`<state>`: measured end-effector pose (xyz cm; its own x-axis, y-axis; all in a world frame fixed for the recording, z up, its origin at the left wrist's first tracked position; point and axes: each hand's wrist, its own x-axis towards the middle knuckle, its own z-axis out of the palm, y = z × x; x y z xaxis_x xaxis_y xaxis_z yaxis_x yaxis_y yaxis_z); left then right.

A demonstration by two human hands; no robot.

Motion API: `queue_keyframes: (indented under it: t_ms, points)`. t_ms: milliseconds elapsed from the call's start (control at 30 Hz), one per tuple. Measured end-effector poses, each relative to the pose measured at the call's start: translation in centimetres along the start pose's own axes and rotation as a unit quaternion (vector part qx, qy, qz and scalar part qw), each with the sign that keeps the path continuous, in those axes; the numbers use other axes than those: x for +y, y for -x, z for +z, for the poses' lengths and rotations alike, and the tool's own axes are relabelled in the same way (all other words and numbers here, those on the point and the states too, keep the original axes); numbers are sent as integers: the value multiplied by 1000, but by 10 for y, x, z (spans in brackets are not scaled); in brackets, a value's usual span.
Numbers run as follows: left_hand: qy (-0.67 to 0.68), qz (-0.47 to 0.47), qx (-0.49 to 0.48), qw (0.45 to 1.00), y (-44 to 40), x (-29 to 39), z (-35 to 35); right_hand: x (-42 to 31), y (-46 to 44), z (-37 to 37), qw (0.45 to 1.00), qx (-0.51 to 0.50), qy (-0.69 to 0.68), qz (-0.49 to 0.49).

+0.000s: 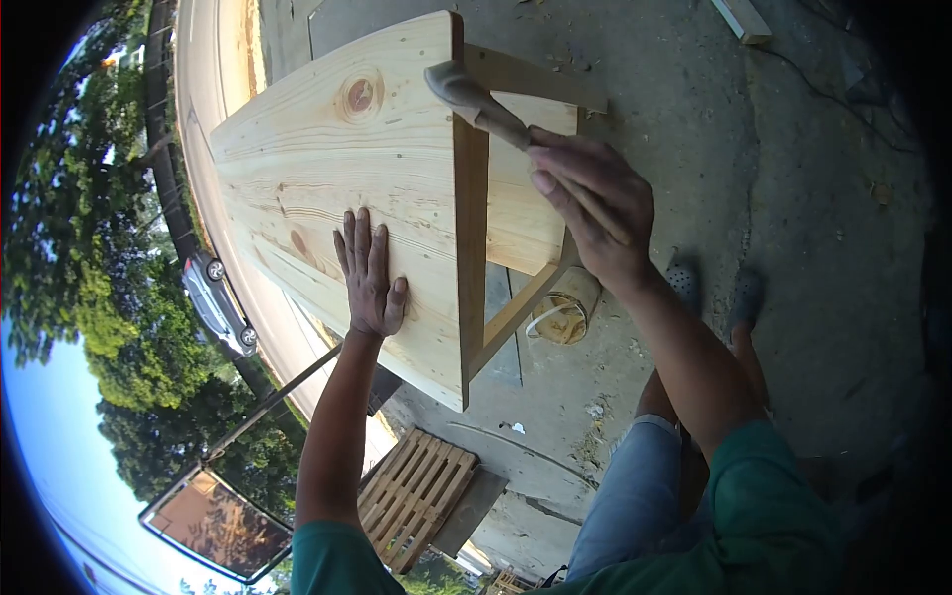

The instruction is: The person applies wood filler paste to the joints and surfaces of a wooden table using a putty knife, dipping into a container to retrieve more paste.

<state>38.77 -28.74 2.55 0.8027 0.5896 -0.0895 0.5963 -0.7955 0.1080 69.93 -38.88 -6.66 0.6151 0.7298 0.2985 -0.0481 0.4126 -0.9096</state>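
A large pale wooden tabletop (397,169) with knots stands before me, on wooden legs joined by a rail (521,309). My left hand (370,283) lies flat on its surface, fingers stretched out. In my right hand (595,203), fingers are wrapped round the handle of a paintbrush (501,121). The brush's head is at the upper corner of the tabletop, against or very close to its edge (471,238); contact cannot be made out exactly. That edge looks darker brown than the top face.
A bucket (565,319) with a handle stands on the concrete floor beneath the table. A wooden pallet (415,496) lies to the lower left. A piece of lumber (742,20) and a cable (823,89) are at the upper right. Beyond are a road and a parked car (218,305).
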Motion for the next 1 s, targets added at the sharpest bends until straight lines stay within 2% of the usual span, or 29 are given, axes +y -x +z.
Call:
queue_keyframes:
  t_ms: [67, 100, 167, 200, 267, 333, 400, 467, 600, 733, 833, 867, 1000]
  points:
    - [1, -1, 2, 1000, -1, 0, 0, -18, 59, 3, 999, -45, -5, 25]
    - [2, -3, 1, 1000, 0, 0, 0, -28, 88, 0, 992, -76, -71, 66]
    - [-1, -3, -1, 1000, 1, 0, 0, -48, 127, -16, 979, -190, -54, 50]
    - [-2, -2, -1, 1000, 1, 0, 0, -52, 140, -25, 960, -237, -112, 101]
    - [-1, -2, -1, 1000, 1, 0, 1, -53, 129, -42, 945, -219, -153, 189]
    - [1, -2, 0, 1000, 2, -1, 1, -32, 99, -51, 927, -32, -192, 320]
    - [4, 0, 3, 1000, 1, -2, 2, 3, 48, -46, 862, 136, -377, 310]
    - [1, -1, 3, 1000, 1, -1, 2, 38, 5, -40, 842, 151, -404, 323]
    - [1, -2, 3, 1000, 2, -2, 2, 85, -39, -20, 822, 120, -472, 295]
    - [6, -4, 7, 1000, 4, -4, 3, 71, -15, -18, 821, 65, -483, 298]
    - [7, 3, 11, 1000, 2, -4, 3, 38, 52, -9, 757, 61, -523, 385]
    - [7, -2, 7, 1000, 6, -5, 3, 20, 113, -2, 718, 63, -537, 438]
    - [6, -1, 12, 1000, 6, -6, 5, -32, 235, 10, 593, 105, -565, 564]
